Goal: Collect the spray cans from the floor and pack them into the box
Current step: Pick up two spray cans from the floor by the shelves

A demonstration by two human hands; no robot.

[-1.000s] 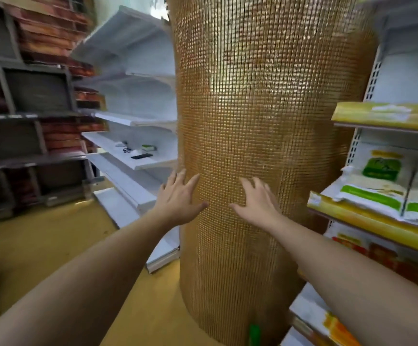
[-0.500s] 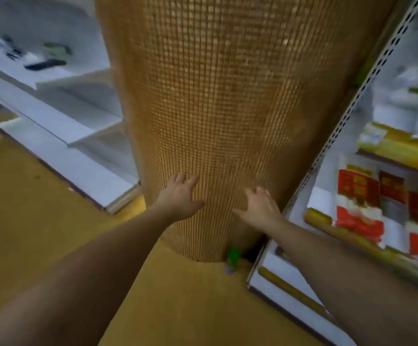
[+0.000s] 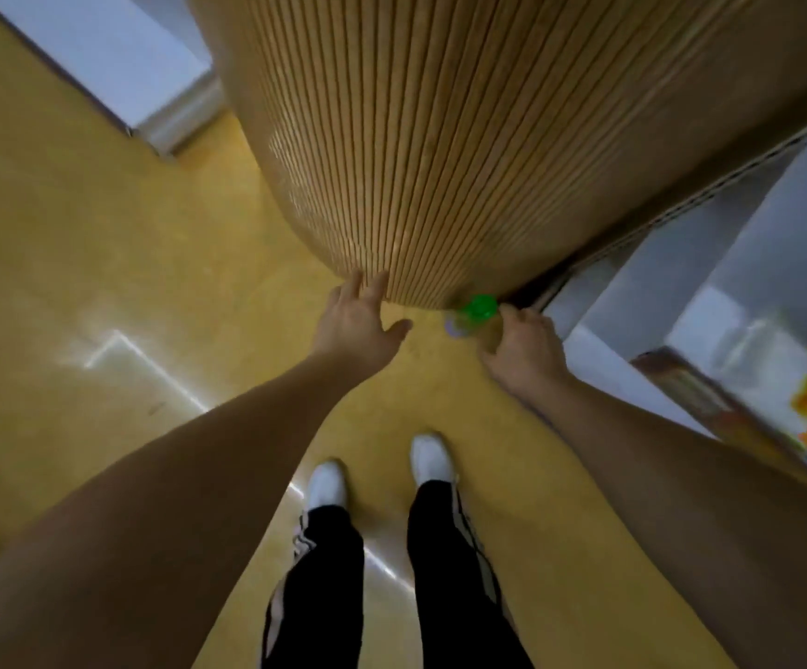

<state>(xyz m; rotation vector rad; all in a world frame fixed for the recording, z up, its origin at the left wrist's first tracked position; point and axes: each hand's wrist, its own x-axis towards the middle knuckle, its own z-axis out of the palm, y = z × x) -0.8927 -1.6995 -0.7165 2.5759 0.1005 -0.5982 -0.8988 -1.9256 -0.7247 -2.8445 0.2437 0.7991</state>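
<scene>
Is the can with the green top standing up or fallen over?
Standing up, it seems: the spray can shows its green cap facing up towards the camera, with its pale body just showing below. The picture is blurry.

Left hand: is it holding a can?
No, the left hand is open and empty by the column; the can is by the right hand.

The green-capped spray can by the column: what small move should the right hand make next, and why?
Probably close the right hand round the green-capped spray can and lift it. The can sits on the yellow floor at the foot of the round gold column. The hand is right beside it, but a grip is not yet clear.
</scene>
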